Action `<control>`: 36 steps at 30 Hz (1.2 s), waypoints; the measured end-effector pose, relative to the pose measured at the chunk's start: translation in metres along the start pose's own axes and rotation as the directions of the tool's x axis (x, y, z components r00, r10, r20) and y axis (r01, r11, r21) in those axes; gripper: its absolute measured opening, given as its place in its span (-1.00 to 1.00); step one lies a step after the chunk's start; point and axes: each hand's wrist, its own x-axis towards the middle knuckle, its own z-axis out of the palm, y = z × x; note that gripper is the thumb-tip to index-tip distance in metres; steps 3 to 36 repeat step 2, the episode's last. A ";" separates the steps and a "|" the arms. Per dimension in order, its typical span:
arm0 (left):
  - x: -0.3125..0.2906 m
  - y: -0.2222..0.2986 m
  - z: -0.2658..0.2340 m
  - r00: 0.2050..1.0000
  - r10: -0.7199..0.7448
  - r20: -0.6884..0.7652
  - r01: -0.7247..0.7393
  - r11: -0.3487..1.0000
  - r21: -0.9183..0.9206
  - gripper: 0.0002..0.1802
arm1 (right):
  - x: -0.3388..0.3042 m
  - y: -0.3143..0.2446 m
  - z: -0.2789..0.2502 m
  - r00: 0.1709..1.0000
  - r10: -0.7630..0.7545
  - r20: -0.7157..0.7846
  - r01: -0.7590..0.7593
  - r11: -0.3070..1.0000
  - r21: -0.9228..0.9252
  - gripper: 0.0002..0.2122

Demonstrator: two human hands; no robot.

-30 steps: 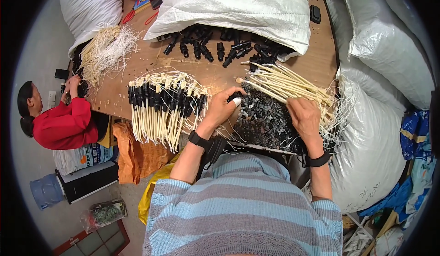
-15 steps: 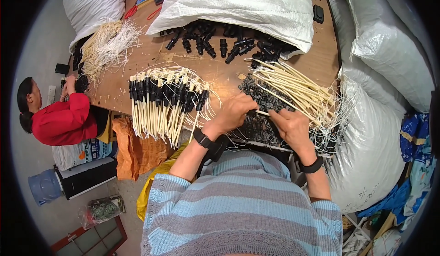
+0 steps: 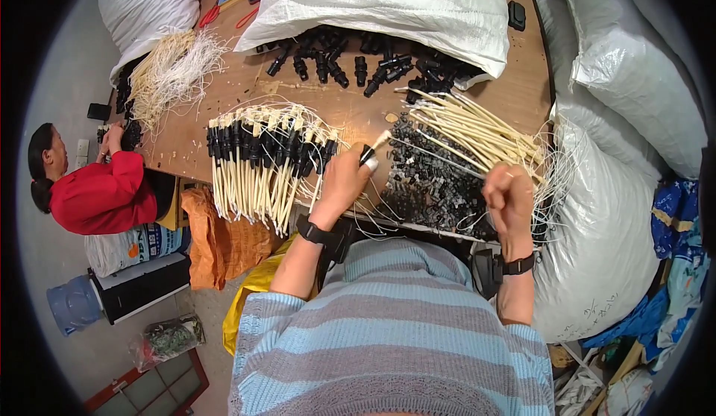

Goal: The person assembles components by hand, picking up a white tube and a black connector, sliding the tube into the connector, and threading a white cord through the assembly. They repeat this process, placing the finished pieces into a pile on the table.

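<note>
My left hand (image 3: 344, 180) is closed around a black ribbed connector (image 3: 366, 153) with a cream end sticking out of its top. From that end a thin white string (image 3: 440, 155) runs taut to the right. My right hand (image 3: 512, 192) is closed in a pinch at the string's far end; the fingertips partly hide the grip. Between the hands lies a spread of small black clips (image 3: 425, 192) near the table edge. Just left of my left hand, a row of finished-looking cream rods with black connectors (image 3: 261, 151) lies side by side, strings trailing.
Loose cream rods (image 3: 477, 129) lie beyond my right hand. Behind, a white sack (image 3: 388, 13) spills black connectors (image 3: 321, 62) onto the wooden table (image 3: 246, 80). Big white sacks (image 3: 597, 237) stand along the right side. At left, a co-worker in red (image 3: 101, 192) works near another sack (image 3: 149, 13).
My hands have moved apart from their close position over the clips. The left went left and now shows the black connector; the right moved right, drawing the string straight.
</note>
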 end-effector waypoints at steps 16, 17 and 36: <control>0.001 -0.001 0.022 1.000 0.011 0.021 0.001 0.857 -0.515 -0.81 | 0.002 0.005 0.023 0.979 0.196 0.051 -0.103 0.699 -0.708 -0.75; 0.001 -0.001 0.022 1.000 0.011 0.021 0.001 0.857 -0.515 -0.81 | 0.002 0.005 0.023 0.979 0.196 0.051 -0.103 0.699 -0.708 -0.75; 0.001 -0.001 0.022 1.000 0.011 0.021 0.001 0.857 -0.515 -0.81 | 0.002 0.005 0.023 0.979 0.196 0.051 -0.103 0.699 -0.708 -0.75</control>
